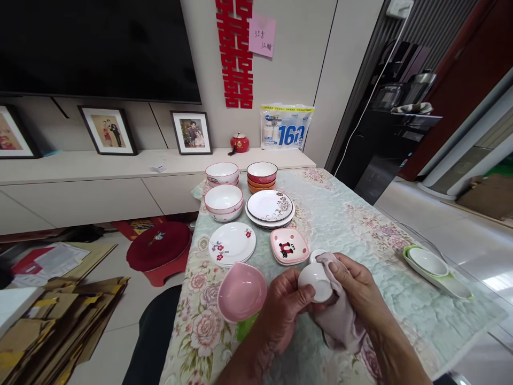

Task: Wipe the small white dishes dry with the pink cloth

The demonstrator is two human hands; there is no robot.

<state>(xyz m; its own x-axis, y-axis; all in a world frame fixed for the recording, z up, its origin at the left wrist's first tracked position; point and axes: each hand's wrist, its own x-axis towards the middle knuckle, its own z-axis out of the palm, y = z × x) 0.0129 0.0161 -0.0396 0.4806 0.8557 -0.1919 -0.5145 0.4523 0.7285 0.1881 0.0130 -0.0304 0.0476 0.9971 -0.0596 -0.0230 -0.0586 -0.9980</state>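
Observation:
My left hand [282, 302] grips a small white bowl [313, 282] by its side, its footed underside facing me. In my right hand [358, 280] is a pale pinkish cloth [340, 323], which touches the bowl's right side and hangs down below. Just behind, another small white dish [316, 255] is partly hidden. Close to my left hand lie a pink teardrop-shaped bowl [242, 293] and a bright green item [246, 326], mostly covered by my wrist. A pink square plate [289, 247] with a cartoon figure sits beyond my hands.
Flowered plates [232, 243], brown-patterned plates [269, 206], white bowls [223, 199] and red-orange bowls [262, 174] stand stacked toward the cabinet. A green-and-white dish set [435, 267] lies at right. A red stool [160, 248] and flattened cardboard [68, 321] are left of the table.

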